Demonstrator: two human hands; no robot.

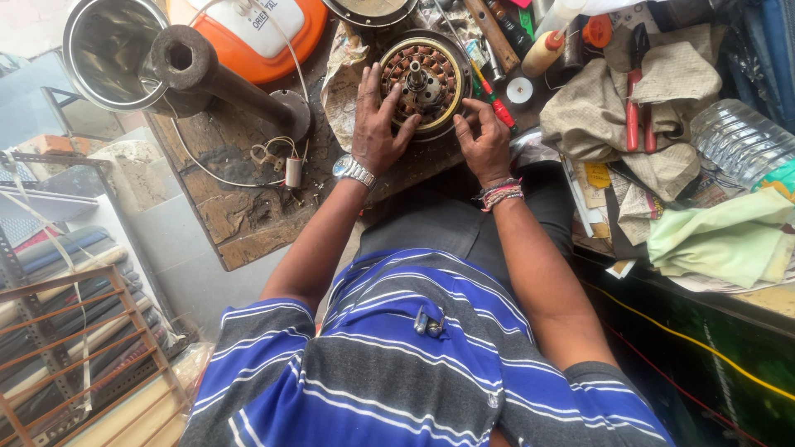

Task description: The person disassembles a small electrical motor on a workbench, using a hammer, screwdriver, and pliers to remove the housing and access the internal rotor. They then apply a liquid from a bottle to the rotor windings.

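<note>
Here the round motor (424, 83), copper windings showing, lies on the worn bench (248, 219) between both hands. The left hand (377, 124) rests spread on its left rim; the right hand (484, 141), fingers curled, touches its lower right edge, beside a screwdriver (494, 103).

The 2 hands flank the round motor stator (424, 83), closing its near side. Screwdrivers (490, 95) and a bottle (545, 51) crowd the right; a metal pipe (224, 83) and steel bowl (108, 50) block the left. Bare bench wood (248, 219) lies open beyond the left wrist.
</note>
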